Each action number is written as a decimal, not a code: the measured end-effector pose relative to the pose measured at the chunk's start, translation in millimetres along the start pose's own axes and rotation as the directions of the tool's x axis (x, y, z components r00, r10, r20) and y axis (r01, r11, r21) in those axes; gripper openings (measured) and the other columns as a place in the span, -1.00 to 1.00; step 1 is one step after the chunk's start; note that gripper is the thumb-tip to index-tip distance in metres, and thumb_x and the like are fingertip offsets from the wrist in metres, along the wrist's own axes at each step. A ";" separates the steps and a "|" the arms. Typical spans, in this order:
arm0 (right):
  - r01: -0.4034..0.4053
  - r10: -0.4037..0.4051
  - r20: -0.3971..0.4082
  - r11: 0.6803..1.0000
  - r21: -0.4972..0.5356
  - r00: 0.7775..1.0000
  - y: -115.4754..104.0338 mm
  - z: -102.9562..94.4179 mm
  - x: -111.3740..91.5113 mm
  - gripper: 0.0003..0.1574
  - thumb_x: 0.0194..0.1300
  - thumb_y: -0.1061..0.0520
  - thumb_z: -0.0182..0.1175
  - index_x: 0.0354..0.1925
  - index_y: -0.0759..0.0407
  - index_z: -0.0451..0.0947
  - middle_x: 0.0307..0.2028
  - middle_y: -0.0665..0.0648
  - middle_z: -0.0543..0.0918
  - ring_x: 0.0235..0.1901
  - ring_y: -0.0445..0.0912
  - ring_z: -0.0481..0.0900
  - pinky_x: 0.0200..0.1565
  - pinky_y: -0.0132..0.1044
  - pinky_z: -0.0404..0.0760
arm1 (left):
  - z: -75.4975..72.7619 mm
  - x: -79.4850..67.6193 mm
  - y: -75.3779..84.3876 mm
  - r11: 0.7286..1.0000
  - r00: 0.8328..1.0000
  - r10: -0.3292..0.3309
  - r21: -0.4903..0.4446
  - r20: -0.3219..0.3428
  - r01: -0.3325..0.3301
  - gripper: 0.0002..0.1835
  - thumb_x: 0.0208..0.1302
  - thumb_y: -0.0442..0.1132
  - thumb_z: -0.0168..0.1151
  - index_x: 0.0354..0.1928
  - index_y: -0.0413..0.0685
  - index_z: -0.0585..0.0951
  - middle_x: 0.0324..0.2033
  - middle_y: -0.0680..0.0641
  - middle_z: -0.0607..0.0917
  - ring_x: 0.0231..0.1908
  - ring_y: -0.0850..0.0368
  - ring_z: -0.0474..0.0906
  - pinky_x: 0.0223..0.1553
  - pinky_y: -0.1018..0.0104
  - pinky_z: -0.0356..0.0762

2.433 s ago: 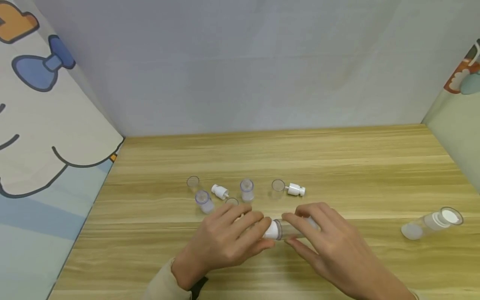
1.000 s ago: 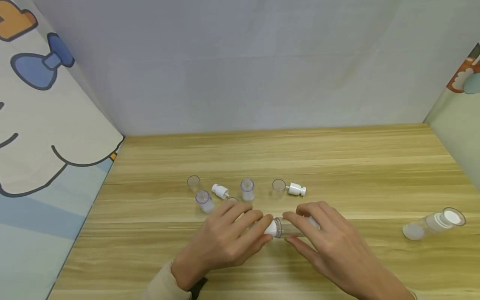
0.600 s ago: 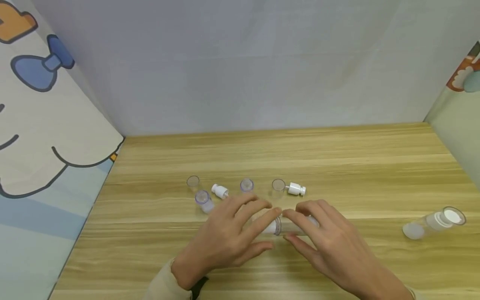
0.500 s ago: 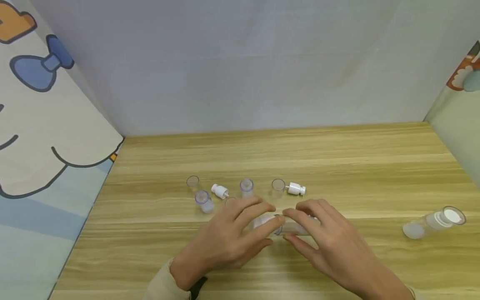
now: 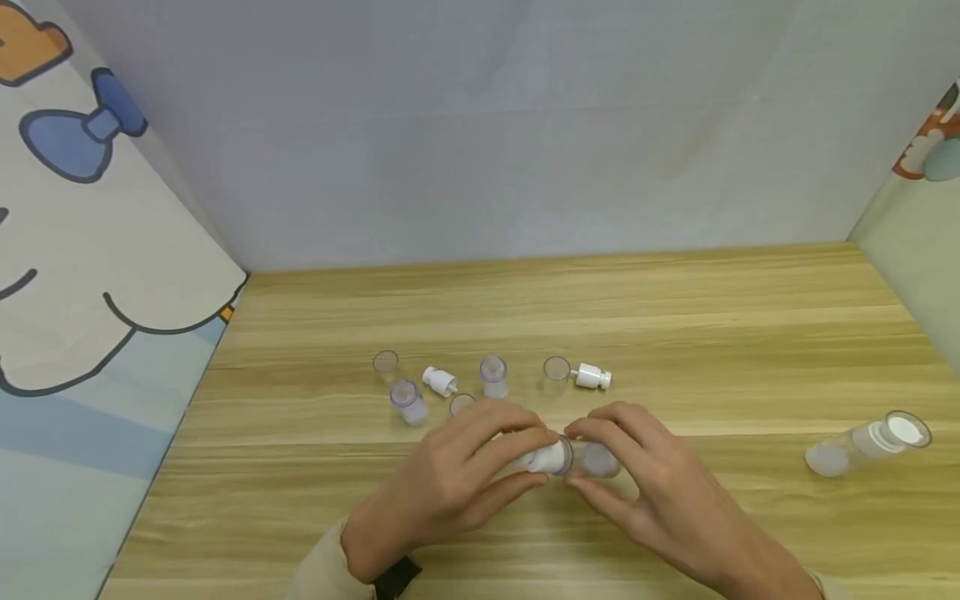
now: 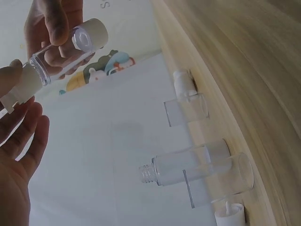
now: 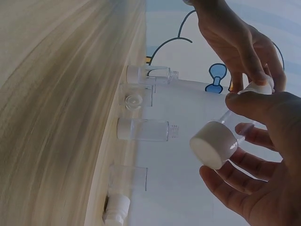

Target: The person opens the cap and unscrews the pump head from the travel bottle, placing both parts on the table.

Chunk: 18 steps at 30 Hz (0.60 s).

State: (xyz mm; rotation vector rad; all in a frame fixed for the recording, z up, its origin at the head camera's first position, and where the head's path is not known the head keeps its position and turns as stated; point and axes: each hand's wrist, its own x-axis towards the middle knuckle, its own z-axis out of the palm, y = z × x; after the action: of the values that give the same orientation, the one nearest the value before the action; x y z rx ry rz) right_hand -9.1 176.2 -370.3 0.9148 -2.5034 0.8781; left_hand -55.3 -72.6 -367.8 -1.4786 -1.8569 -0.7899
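Note:
My left hand (image 5: 465, 467) pinches the white pump top (image 5: 551, 457) of a clear bottle between thumb and fingers. The bottle's see-through body (image 6: 61, 56) lies nearly sideways above the table, its whitish base (image 7: 214, 143) toward the right. My right hand (image 5: 660, 483) grips that body with the thumb below and fingers above. In the left wrist view, the pump top meets the bottle's neck, and the spout sticks out beside my left fingers. How tight the joint is, I cannot tell.
Behind the hands stand two open bottles (image 5: 408, 402) with purplish rims and several clear caps (image 5: 557, 368). Two white pumps (image 5: 439, 382) lie among them. Far right, a bottle (image 5: 862, 446) stands with its pump and clear cap on. The wooden table (image 5: 300, 500) meets a pale back wall.
My left fingers loosened and spread from the pump top, then closed on it again. The bottle has tilted and shifted, with its base now showing nearer my right fingertips. My right hand keeps its grip.

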 end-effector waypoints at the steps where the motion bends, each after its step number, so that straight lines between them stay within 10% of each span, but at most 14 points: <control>1: 0.000 0.000 0.002 1.000 0.007 1.000 -0.6 0.6 -0.1 -0.46 0.53 -0.31 0.06 0.09 0.03 0.63 0.05 -0.08 0.61 0.01 -0.23 0.60 0.14 -0.61 0.51 | 0.0 0.0 0.0 1.000 1.000 -0.007 0.025 -0.007 0.007 -0.65 0.41 -0.14 0.39 0.08 -0.21 0.65 -0.08 -0.08 0.72 -0.08 0.11 0.68 0.03 0.40 0.67; 13: 0.027 -0.028 0.017 0.998 0.061 0.999 -6.3 8.5 1.4 -0.50 0.52 -0.26 0.13 0.12 0.05 0.61 0.05 -0.08 0.61 0.00 -0.24 0.61 0.14 -0.61 0.52 | -1.5 1.3 1.1 0.952 0.995 -0.048 0.297 -0.085 0.071 -0.48 0.22 0.30 0.44 -0.38 -0.03 0.63 -0.41 0.07 0.69 -0.30 0.11 0.61 -0.21 0.29 0.59; 18: -0.014 0.010 0.034 0.992 0.128 0.999 -7.4 11.9 0.6 -0.55 0.36 -0.05 0.43 0.13 0.00 0.58 0.06 -0.13 0.62 0.00 -0.25 0.64 0.12 -0.53 0.60 | -2.5 3.9 2.4 0.951 0.989 -0.090 0.285 -0.118 0.121 -0.37 0.26 0.42 0.31 -0.26 -0.06 0.67 -0.31 0.03 0.73 -0.22 0.06 0.62 -0.15 0.21 0.55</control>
State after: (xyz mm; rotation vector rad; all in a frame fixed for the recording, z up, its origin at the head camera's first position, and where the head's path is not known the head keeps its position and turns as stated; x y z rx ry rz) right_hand -5.8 163.7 -375.8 0.9633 -2.5068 1.0466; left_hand -53.4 -71.8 -363.1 -1.1412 -1.8925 -0.5980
